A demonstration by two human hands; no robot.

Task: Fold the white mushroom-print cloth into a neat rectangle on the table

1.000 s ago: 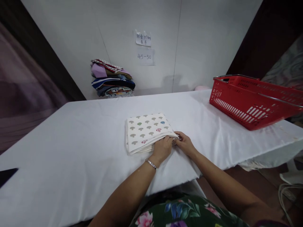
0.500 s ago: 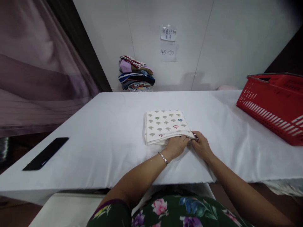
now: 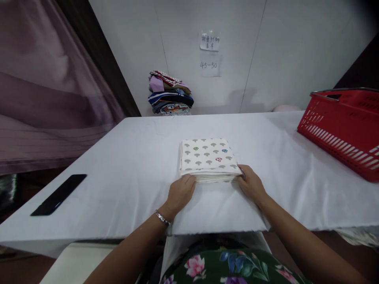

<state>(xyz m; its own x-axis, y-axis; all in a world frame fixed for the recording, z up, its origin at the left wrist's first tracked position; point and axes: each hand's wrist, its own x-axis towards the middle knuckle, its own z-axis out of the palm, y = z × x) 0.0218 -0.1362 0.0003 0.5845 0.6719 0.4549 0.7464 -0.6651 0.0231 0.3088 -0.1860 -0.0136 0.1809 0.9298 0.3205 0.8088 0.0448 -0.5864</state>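
A folded white cloth (image 3: 205, 156) printed with grey mushrooms and a few coloured ones lies in front of me on the white-covered table (image 3: 130, 157). Its layered folds face me along the near edge. My left hand (image 3: 181, 192), with a bracelet at the wrist, is closed on the near left corner. At the near right corner, my right hand (image 3: 251, 182) pinches the cloth between thumb and fingers. Some fingertips of both hands are hidden by the fabric.
A red plastic basket (image 3: 340, 136) stands on the right side of the table. Folded fabrics (image 3: 171, 94) are piled at the back by the wall. A flat black object (image 3: 59, 195) lies at the left edge. Handwritten papers (image 3: 209, 53) hang on the wall.
My left hand has moved left from the middle of the near edge to the left corner. That edge now lies flatter and straighter. My right hand stays at its corner.
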